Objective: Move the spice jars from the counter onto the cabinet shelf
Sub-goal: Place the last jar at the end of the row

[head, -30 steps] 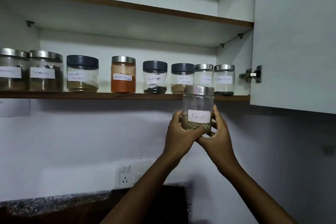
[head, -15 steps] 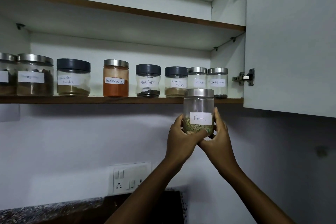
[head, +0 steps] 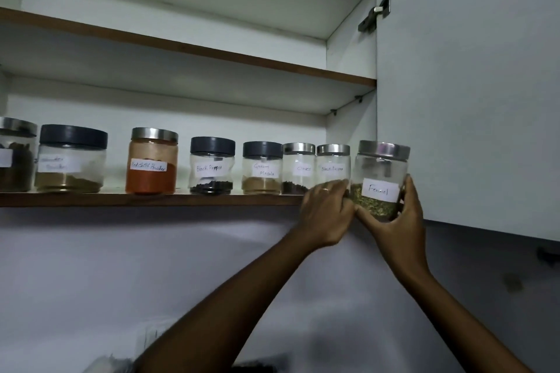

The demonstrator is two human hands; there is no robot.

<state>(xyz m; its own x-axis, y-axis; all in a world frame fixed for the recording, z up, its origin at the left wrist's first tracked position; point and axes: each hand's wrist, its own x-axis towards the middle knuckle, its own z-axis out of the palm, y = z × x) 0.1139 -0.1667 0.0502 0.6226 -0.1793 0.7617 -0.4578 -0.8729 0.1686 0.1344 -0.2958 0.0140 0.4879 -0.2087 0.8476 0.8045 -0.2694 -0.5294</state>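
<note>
A glass fennel jar (head: pixel 380 172) with a steel lid and a white label is up at the right end of the lower cabinet shelf (head: pixel 151 199). It is slightly tilted, its base just below the shelf's front edge. My right hand (head: pixel 397 221) cups it from below and the right. My left hand (head: pixel 325 212) presses against its lower left side, fingers lying over the shelf edge. On the shelf stands a row of jars: coriander powder (head: pixel 71 160), red chilli powder (head: pixel 151 160), black pepper (head: pixel 211 166), garam masala (head: pixel 262 169), cloves (head: pixel 298 166) and a small black pepper jar (head: pixel 332 163).
The open cabinet door (head: pixel 469 85) hangs right beside the fennel jar, with a hinge (head: pixel 374 13) higher up. An upper shelf (head: pixel 212 53) runs above the jars. Another steel-lidded jar (head: pixel 15 157) sits at the far left. A plain wall lies below the shelf.
Both hands have lifted the fennel jar from below the shelf up and to the right, level with the row's right end. The view has tilted upward.
</note>
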